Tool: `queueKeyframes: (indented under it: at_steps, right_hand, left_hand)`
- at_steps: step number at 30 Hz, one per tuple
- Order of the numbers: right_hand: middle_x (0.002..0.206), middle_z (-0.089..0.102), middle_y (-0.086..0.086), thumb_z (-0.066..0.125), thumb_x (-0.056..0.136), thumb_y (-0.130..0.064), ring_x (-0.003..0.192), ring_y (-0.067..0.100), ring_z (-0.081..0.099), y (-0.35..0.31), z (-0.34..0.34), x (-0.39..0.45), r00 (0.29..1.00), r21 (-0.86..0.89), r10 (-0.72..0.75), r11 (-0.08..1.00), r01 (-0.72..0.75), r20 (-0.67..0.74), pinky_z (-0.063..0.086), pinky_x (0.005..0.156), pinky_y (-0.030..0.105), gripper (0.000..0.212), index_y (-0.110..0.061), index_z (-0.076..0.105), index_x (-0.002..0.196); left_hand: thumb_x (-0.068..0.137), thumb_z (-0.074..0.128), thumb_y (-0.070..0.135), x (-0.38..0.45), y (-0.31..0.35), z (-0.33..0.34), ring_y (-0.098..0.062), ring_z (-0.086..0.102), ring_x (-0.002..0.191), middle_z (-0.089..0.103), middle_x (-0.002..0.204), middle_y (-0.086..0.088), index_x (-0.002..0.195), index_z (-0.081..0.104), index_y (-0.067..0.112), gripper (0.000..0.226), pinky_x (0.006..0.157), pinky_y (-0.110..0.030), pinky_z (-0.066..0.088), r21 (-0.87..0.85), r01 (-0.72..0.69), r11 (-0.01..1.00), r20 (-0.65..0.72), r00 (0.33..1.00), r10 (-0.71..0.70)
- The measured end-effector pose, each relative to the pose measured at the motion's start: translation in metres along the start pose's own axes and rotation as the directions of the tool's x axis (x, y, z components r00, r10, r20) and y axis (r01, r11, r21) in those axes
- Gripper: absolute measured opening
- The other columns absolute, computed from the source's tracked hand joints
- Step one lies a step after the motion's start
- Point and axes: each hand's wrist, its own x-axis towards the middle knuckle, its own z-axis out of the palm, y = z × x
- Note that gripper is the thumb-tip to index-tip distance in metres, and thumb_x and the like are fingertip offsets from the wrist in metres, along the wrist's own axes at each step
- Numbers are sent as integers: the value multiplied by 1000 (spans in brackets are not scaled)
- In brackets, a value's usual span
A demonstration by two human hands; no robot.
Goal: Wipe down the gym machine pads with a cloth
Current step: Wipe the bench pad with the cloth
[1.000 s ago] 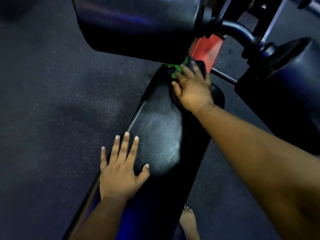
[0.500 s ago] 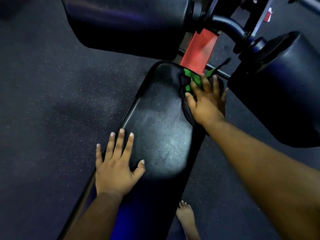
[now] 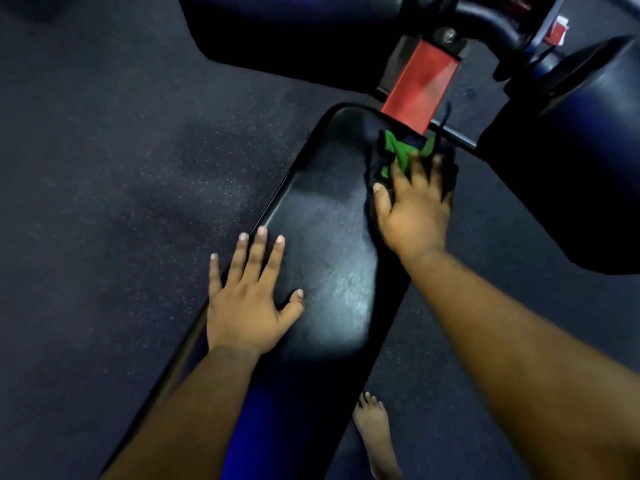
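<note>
A long black bench pad (image 3: 322, 216) runs from the lower left up toward the machine frame. My right hand (image 3: 415, 206) lies flat on a dark and green cloth (image 3: 394, 154), pressing it onto the pad's far right end, fingers spread. Most of the cloth is under the hand; its green part shows past the fingertips. My left hand (image 3: 247, 299) rests flat on the pad's left edge nearer to me, fingers straight and spread, holding nothing.
A red frame post (image 3: 420, 83) rises just beyond the cloth. Large black roller pads stand at top centre (image 3: 294, 32) and at right (image 3: 571, 174). Dark speckled rubber floor (image 3: 104, 168) lies all around. A bare foot (image 3: 372, 427) stands right of the bench.
My right hand has slid the cloth from the pad's far left corner across to its far right end. My left hand has stayed flat in the same spot on the pad.
</note>
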Motion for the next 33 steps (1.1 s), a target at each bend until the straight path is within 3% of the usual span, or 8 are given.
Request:
queueKeyframes:
  at_steps: [4,8,14,20,24,26,32,33]
  right_hand:
    - [167,26,-1,35,101,-58,156,29,11,-31,10,-130,941,6,-322,946,323,100,17,121,63,59,-31,41,153]
    - [164,33,3,30,99,-62,154,34,20,-17,0,-62,734,-122,-651,727,676,191,24,114,71,63,-31,41,154]
    - [167,25,-1,37,98,-53,156,31,11,-78,17,-45,943,-38,-331,943,331,21,18,119,65,61,-29,38,154]
    - [163,35,2,32,98,-64,153,33,26,-60,7,-66,402,-90,-876,392,915,267,21,115,64,65,-33,41,154]
    - [167,26,4,39,100,-57,156,33,12,-84,10,-23,907,-53,-407,909,414,106,13,118,67,62,-31,36,156]
    - [166,27,4,39,99,-54,156,32,11,-120,23,-80,941,15,-333,943,333,54,18,119,65,62,-28,37,156]
    - [161,39,-1,36,97,-57,153,29,27,-128,36,-208,427,-1,-871,440,898,242,22,119,61,60,-34,44,152]
    - [160,42,1,35,97,-56,151,31,30,-126,37,-185,431,-72,-876,426,902,215,21,118,63,60,-34,46,150]
  left_hand:
    - [93,30,70,0,-1,-3,-19,1,159,-1,173,2,164,1,24,90,124,-63,5,15,11,1000,-8,1000,-11]
    - [96,27,69,-11,-4,-3,-20,10,159,5,172,-5,164,8,14,89,123,-66,8,46,-29,999,-42,999,31]
    - [96,35,64,-19,-9,0,-20,12,158,2,173,-7,163,6,11,90,125,-62,4,-1,49,999,-100,994,-49]
    - [96,34,57,-88,-36,1,-24,22,156,17,171,-9,160,27,8,81,122,-67,11,-6,110,994,-67,992,-110]
    - [96,34,58,-151,-69,8,-22,21,156,19,170,-9,159,30,8,80,124,-64,8,2,158,987,-68,985,-157]
    - [96,35,57,-166,-73,11,-22,21,156,20,170,-9,159,30,8,80,124,-64,9,2,162,987,-72,984,-161]
    - [96,35,58,-217,-85,12,-23,27,154,22,169,-10,158,33,5,82,119,-69,19,46,129,991,-33,991,-128]
    - [96,34,59,-230,-91,14,-23,25,155,21,169,-10,159,30,6,82,119,-69,18,56,127,990,-26,992,-126]
